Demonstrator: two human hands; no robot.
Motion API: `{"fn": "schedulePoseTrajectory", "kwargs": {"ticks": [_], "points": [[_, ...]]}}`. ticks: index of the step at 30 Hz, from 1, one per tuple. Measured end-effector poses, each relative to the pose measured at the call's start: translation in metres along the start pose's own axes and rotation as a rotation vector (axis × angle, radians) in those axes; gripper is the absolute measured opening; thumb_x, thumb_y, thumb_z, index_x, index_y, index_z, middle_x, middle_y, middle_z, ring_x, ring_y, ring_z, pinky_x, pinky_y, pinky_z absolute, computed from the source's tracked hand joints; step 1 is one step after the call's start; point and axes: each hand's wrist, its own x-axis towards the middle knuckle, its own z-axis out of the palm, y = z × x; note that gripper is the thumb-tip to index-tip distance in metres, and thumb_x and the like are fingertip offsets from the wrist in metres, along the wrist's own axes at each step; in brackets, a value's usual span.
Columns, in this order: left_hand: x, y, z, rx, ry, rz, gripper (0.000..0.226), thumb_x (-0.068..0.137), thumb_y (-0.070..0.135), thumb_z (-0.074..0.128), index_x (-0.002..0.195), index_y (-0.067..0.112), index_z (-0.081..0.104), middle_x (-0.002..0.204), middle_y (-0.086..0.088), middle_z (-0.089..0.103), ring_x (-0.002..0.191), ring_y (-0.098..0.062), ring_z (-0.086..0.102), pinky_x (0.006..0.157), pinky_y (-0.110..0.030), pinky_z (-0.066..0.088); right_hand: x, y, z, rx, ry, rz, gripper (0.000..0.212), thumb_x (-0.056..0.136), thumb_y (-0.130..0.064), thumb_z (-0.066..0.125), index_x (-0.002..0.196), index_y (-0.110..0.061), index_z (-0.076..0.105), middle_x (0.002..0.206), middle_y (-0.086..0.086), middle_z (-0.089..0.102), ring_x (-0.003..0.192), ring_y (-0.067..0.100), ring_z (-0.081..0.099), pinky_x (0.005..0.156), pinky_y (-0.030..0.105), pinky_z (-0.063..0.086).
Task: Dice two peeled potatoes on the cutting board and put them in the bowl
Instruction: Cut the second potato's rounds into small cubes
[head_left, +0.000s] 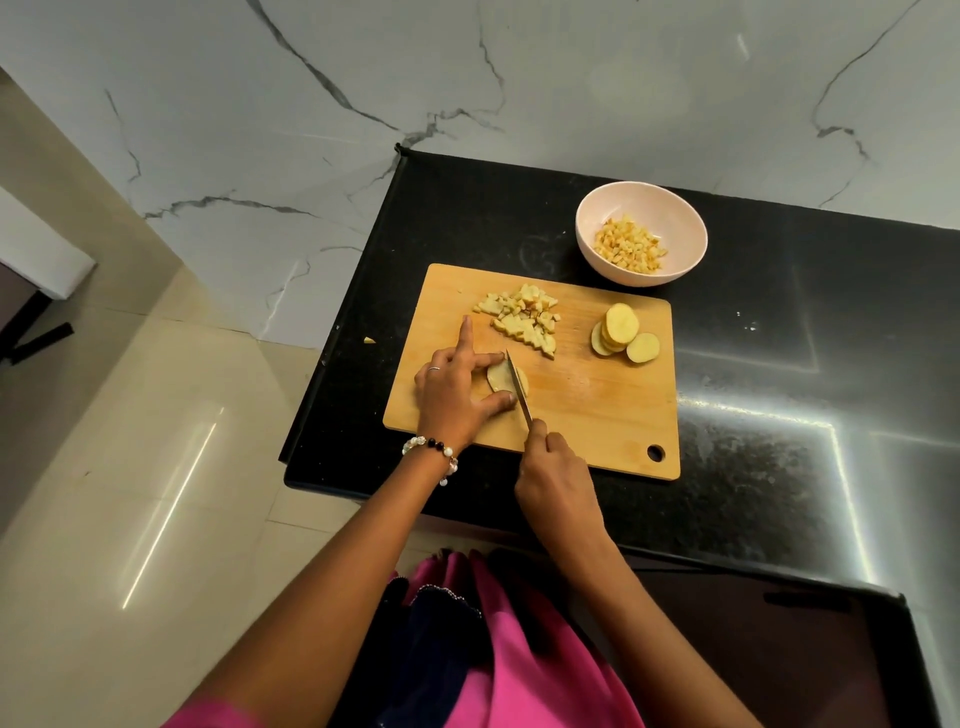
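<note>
Potato slices (500, 378) lie stacked on the near-left part of the wooden cutting board (597, 410), pinned by the left hand (457, 395): thumb and a bent finger clamp the stack from either side while 1 finger points straight toward the far edge. The right hand (558, 480) is wrapped around the handle of a knife (519, 392), whose blade rests across the stack. A pile of diced potato (524, 319) sits on the far-left part of the board, and round potato slices (623, 332) overlap near its right edge. The pink bowl (675, 208) stands just beyond the board's far-right corner on the black surface (779, 364), holding potato cubes (631, 245). One stray potato piece (369, 340) lies by the surface's left edge. The board's near-right area, around its hanging hole (655, 453), is bare.
</note>
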Motion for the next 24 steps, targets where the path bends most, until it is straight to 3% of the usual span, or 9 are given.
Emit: {"fn": "schedulePoseTrajectory", "kwargs": {"ticks": [2,3,8,13,24], "points": [[0.000,0.000,0.000,-0.010,-0.003,-0.001,0.110,0.070,0.047,0.076,0.151,0.019,0.006,0.119,0.021,0.062,0.122,-0.012,0.041,0.101,-0.036,0.026,-0.015,0.005,0.006,-0.015,0.028,0.006,0.050,0.055,0.007,0.076,0.103,0.011,0.063,0.069,0.016,0.061,0.040,0.028,0.052,0.035,0.029,0.031],[-0.001,-0.001,0.000,-0.013,-0.002,0.000,0.111,0.070,0.047,0.076,0.151,0.019,0.006,0.119,0.021,0.062,0.122,-0.012,0.041,0.101,-0.036,0.026,-0.020,0.007,0.006,-0.006,0.026,-0.002,0.048,0.054,0.007,0.077,0.101,0.010,0.063,0.067,0.015,0.060,0.039,0.028,0.052,0.033,0.029,0.032],[-0.002,-0.003,-0.002,-0.029,-0.020,0.034,0.110,0.071,0.043,0.077,0.151,0.020,0.005,0.123,0.020,0.060,0.123,-0.013,0.041,0.104,-0.040,0.027,-0.016,0.009,-0.001,0.140,0.053,0.003,0.041,0.086,0.001,0.051,0.126,0.009,0.050,0.089,0.023,0.061,0.067,0.042,0.058,0.053,0.038,0.040],[-0.003,-0.006,-0.007,-0.107,0.000,0.041,0.110,0.069,0.034,0.080,0.151,0.019,0.007,0.122,0.015,0.062,0.118,-0.016,0.047,0.103,-0.044,0.035,0.006,0.004,-0.004,0.136,0.071,-0.022,0.046,0.094,-0.006,0.038,0.139,0.004,0.035,0.110,0.020,0.057,0.091,0.038,0.057,0.072,0.039,0.042],[-0.002,-0.006,-0.003,-0.086,0.042,0.028,0.110,0.070,0.033,0.080,0.150,0.012,0.008,0.115,0.012,0.066,0.118,-0.017,0.049,0.102,-0.044,0.038,0.023,-0.004,-0.003,0.059,0.031,-0.024,0.052,0.092,-0.003,0.034,0.144,0.003,0.025,0.117,0.022,0.054,0.094,0.038,0.055,0.069,0.034,0.034]]}}
